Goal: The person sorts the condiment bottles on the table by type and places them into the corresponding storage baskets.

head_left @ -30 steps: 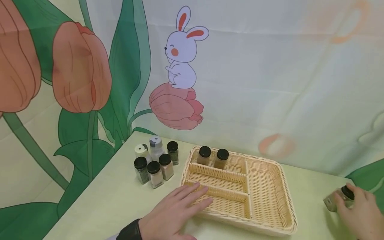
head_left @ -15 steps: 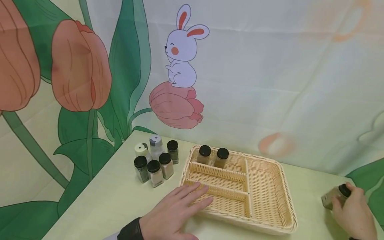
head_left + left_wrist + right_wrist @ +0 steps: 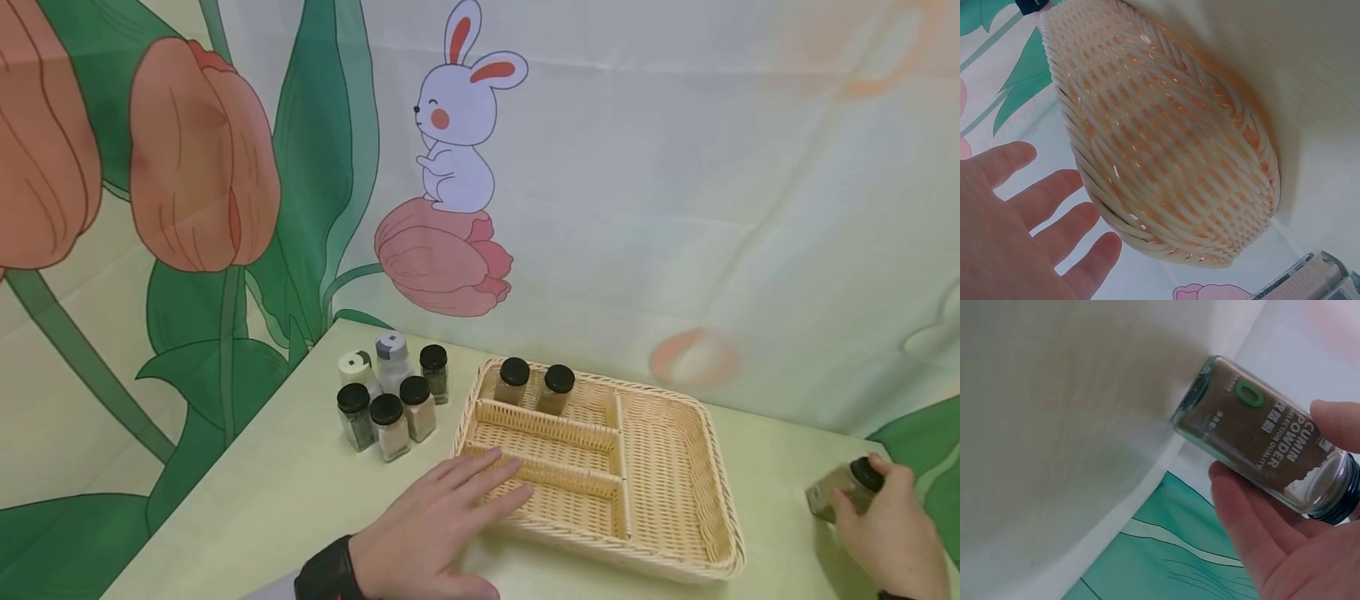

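Pale yellow-green table [image 3: 300, 500] set against a printed tulip-and-rabbit backdrop. On it, mid-table — a rectangular woven wicker basket tray [image 3: 675, 433] with dividers, two black-capped spice jars [image 3: 534, 387] standing in its far left compartment. Just left of the tray, a tight cluster of six small spice bottles [image 3: 390, 398] — four with black caps, one with a grey cap, one with a white cap, all upright. Left hand [image 3: 431, 533] rests flat on the table, fingers over the tray's near left rim.

Head view high, facing forward-down over basket [image 3: 678, 467]; left wrist close under same basket [image 3: 1166, 144]; right wrist close, tableward.
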A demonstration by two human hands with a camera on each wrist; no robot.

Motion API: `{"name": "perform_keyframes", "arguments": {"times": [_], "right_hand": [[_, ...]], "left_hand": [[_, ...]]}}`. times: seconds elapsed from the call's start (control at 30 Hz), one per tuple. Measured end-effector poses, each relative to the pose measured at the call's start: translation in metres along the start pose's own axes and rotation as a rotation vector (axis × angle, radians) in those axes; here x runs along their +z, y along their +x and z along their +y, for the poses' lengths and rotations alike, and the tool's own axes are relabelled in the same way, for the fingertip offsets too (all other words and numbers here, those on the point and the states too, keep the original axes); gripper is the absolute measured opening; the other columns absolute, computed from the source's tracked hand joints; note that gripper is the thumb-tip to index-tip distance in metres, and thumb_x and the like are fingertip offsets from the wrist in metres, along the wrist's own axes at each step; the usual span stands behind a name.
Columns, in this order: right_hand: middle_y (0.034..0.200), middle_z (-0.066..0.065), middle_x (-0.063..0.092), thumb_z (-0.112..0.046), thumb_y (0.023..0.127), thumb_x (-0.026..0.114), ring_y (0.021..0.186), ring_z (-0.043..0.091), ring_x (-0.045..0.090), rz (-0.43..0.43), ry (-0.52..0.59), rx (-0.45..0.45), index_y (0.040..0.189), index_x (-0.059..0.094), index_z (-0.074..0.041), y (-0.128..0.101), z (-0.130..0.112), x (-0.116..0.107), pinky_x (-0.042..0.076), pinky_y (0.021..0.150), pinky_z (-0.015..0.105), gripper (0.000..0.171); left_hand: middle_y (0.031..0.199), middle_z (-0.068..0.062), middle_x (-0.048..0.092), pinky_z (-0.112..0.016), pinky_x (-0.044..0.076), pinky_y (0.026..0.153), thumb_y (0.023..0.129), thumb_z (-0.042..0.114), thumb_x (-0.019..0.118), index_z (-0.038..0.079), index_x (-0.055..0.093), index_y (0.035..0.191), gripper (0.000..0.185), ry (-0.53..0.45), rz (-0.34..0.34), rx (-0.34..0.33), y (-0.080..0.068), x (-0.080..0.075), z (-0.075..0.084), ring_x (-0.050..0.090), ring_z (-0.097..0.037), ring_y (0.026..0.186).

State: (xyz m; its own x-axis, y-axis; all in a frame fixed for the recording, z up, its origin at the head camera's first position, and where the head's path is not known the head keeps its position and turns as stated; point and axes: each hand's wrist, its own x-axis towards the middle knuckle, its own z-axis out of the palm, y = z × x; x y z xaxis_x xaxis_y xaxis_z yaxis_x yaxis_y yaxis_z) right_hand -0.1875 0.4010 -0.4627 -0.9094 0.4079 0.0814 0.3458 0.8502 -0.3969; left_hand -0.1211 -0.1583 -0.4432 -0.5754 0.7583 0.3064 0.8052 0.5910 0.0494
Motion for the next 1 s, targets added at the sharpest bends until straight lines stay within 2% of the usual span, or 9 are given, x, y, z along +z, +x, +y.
{"name": "perform_keyframes", "arguments": {"times": [0.23,0.4,0.53,0.7,0.87,1.0], "right_hand": [[0.130,0.051,0.038,-0.016,0.098,0.062,0.108,0.066,0.047,0.062,0.014,0.019,0.157,0.016,0.009,0.002,-0.004,0.002,0.045,0.078,0.068,0.079],[0.133,0.050,0.035,-0.014,0.099,0.063,0.112,0.066,0.044,0.071,0.015,0.018,0.156,0.017,0.011,0.005,-0.004,0.004,0.045,0.082,0.070,0.078],[0.126,0.053,0.035,-0.011,0.099,0.060,0.100,0.067,0.051,0.059,0.020,-0.008,0.152,0.016,0.017,0.005,-0.003,0.005,0.049,0.069,0.064,0.074],[0.112,0.052,0.039,-0.007,0.099,0.057,0.079,0.064,0.055,0.105,0.010,-0.090,0.146,0.019,0.022,0.005,-0.001,0.008,0.047,0.051,0.054,0.068],[0.104,0.050,0.043,-0.009,0.100,0.059,0.072,0.061,0.056,0.138,-0.042,-0.093,0.148,0.021,0.019,0.003,-0.001,0.010,0.046,0.048,0.054,0.067],[0.105,0.049,0.042,-0.012,0.101,0.060,0.070,0.060,0.054,0.149,-0.060,-0.071,0.150,0.023,0.014,0.001,-0.002,0.010,0.044,0.049,0.056,0.067]], "left_hand": [[0.174,-0.002,0.020,-0.055,0.039,0.118,0.085,0.070,0.069,0.033,0.011,0.167,0.107,-0.019,-0.008,-0.007,0.001,0.000,-0.001,0.025,-0.029,0.159],[0.174,-0.003,0.021,-0.055,0.038,0.119,0.086,0.072,0.066,0.031,0.016,0.167,0.104,-0.014,-0.006,-0.007,0.000,0.001,-0.001,0.024,-0.027,0.160],[0.174,-0.004,0.022,-0.054,0.038,0.119,0.086,0.073,0.064,0.030,0.015,0.167,0.105,0.002,0.003,-0.001,-0.001,0.002,-0.001,0.027,-0.028,0.159],[0.173,-0.005,0.023,-0.054,0.039,0.118,0.085,0.072,0.066,0.030,0.014,0.167,0.107,0.011,0.015,0.010,-0.001,0.003,-0.001,0.028,-0.028,0.158],[0.173,-0.005,0.024,-0.053,0.039,0.119,0.085,0.074,0.064,0.027,0.020,0.167,0.104,0.030,0.024,0.022,-0.001,0.005,-0.002,0.029,-0.029,0.158],[0.173,-0.004,0.023,-0.053,0.039,0.119,0.084,0.071,0.068,0.028,0.020,0.167,0.105,0.012,0.008,0.011,-0.001,0.004,-0.001,0.027,-0.028,0.159]]}}
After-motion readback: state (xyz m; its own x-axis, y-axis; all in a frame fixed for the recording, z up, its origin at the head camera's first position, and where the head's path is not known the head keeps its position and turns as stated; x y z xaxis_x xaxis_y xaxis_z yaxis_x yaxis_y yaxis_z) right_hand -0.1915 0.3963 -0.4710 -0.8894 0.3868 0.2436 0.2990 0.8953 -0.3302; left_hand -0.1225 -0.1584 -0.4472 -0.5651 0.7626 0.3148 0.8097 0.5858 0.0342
